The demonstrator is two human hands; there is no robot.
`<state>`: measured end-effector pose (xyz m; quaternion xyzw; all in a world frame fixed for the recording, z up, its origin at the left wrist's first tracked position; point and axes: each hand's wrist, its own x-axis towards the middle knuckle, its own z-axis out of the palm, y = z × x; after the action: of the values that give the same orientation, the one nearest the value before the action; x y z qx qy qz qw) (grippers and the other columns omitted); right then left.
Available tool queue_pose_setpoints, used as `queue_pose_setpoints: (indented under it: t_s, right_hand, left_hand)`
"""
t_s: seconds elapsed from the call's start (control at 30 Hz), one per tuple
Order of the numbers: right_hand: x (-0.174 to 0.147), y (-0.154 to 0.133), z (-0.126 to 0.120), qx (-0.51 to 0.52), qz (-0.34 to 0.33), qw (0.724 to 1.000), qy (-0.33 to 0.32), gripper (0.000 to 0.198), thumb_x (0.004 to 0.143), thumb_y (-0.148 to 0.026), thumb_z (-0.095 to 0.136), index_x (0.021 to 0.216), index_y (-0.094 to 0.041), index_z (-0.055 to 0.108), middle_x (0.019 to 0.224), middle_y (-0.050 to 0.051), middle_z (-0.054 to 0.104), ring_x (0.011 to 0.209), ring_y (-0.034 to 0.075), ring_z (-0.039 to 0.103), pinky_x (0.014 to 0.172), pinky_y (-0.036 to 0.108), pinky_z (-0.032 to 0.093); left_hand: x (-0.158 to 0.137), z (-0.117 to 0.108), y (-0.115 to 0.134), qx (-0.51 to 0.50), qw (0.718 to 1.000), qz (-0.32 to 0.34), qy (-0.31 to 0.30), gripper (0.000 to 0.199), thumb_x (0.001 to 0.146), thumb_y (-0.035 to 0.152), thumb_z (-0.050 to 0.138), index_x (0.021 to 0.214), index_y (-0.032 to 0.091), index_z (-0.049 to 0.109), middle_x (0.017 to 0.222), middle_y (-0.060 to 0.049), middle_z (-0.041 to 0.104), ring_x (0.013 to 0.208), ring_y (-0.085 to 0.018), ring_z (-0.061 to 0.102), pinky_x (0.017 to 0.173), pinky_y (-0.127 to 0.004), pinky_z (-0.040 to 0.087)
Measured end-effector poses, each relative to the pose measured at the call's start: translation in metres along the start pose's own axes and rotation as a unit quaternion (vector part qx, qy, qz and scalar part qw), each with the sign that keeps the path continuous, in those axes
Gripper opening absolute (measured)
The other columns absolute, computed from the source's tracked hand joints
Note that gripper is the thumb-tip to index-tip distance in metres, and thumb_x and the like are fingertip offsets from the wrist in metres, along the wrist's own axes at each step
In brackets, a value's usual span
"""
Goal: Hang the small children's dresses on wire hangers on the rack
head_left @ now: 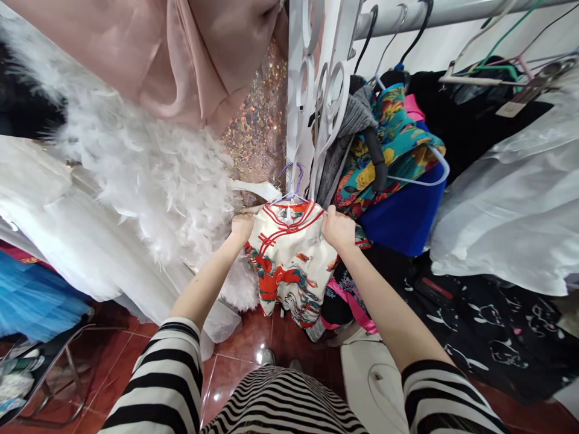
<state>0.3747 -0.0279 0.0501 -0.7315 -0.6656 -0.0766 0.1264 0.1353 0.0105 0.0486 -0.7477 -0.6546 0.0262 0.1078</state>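
In the middle hangs a cream qipao-style dress [289, 247] with red piping, red knot fastenings and a red and green print. A lilac wire hanger [296, 194] with a purple hook shows at its collar. My left hand [243, 225] is closed on the shoulder at the left side of the dress. On the opposite shoulder, my right hand [339, 228] grips the cloth with curled fingers. Between both hands the top of the dress is spread out, while its lower part hangs in folds. What the hook hangs from cannot be made out clearly.
White feather garments [158, 175] and a pink satin dress [203, 60] crowd the left. A white metal rack [312, 90] stands ahead, its rail [407, 21] carrying clothes on the right. A metal-framed chair [75, 367] sits lower left on red floor tiles [239, 334].
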Motion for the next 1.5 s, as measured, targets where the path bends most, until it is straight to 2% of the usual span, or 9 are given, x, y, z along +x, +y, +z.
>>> queue_pose_setpoints:
  t_s: [0.3, 0.67, 1.17, 1.3, 1.5]
  right_hand:
    - [0.002, 0.004, 0.004, 0.006, 0.002, 1.0, 0.01, 0.026, 0.096, -0.019, 0.032, 0.103, -0.009, 0.055, 0.085, 0.018, 0.071, 0.075, 0.023, 0.068, 0.059, 0.027, 0.036]
    - [0.0, 0.001, -0.005, -0.005, 0.02, 1.0, -0.019, 0.027, 0.099, -0.019, 0.032, 0.106, -0.008, 0.055, 0.092, 0.019, 0.071, 0.082, 0.024, 0.07, 0.062, 0.027, 0.038]
    - [0.004, 0.007, 0.007, 0.006, 0.008, 1.0, 0.003, 0.021, 0.097, -0.021, 0.036, 0.103, -0.01, 0.053, 0.088, 0.019, 0.071, 0.079, 0.024, 0.069, 0.058, 0.026, 0.034]
    - [0.005, 0.008, 0.011, 0.008, 0.003, 1.0, 0.022, 0.018, 0.096, -0.022, 0.038, 0.1, -0.011, 0.053, 0.084, 0.017, 0.071, 0.075, 0.023, 0.068, 0.057, 0.026, 0.033]
    - [0.004, 0.006, 0.008, -0.003, 0.012, 1.0, 0.006, 0.019, 0.097, -0.021, 0.038, 0.101, -0.01, 0.053, 0.086, 0.017, 0.071, 0.077, 0.023, 0.069, 0.057, 0.026, 0.032]
  left_hand:
    - [0.008, 0.011, -0.003, -0.002, 1.0, 0.002, 0.008, 0.035, 0.09, 0.016, 0.046, 0.114, -0.001, 0.066, 0.098, -0.03, 0.071, 0.097, -0.034, 0.072, 0.078, -0.042, 0.054]
    - [0.011, 0.015, -0.003, 0.011, 1.0, -0.002, 0.005, 0.033, 0.092, 0.015, 0.045, 0.113, 0.0, 0.066, 0.1, -0.03, 0.07, 0.097, -0.033, 0.072, 0.078, -0.041, 0.054]
    - [0.017, 0.026, -0.005, 0.029, 0.999, -0.01, -0.015, 0.039, 0.094, 0.018, 0.045, 0.122, -0.003, 0.06, 0.104, -0.032, 0.069, 0.101, -0.033, 0.071, 0.083, -0.042, 0.053]
    - [0.016, 0.025, -0.005, 0.03, 0.999, -0.01, -0.016, 0.038, 0.094, 0.016, 0.043, 0.122, -0.003, 0.06, 0.104, -0.032, 0.069, 0.102, -0.034, 0.071, 0.083, -0.042, 0.053]
    - [0.012, 0.019, -0.004, 0.029, 0.999, -0.008, -0.013, 0.037, 0.092, 0.013, 0.044, 0.122, -0.003, 0.06, 0.103, -0.032, 0.07, 0.101, -0.033, 0.071, 0.082, -0.041, 0.054]
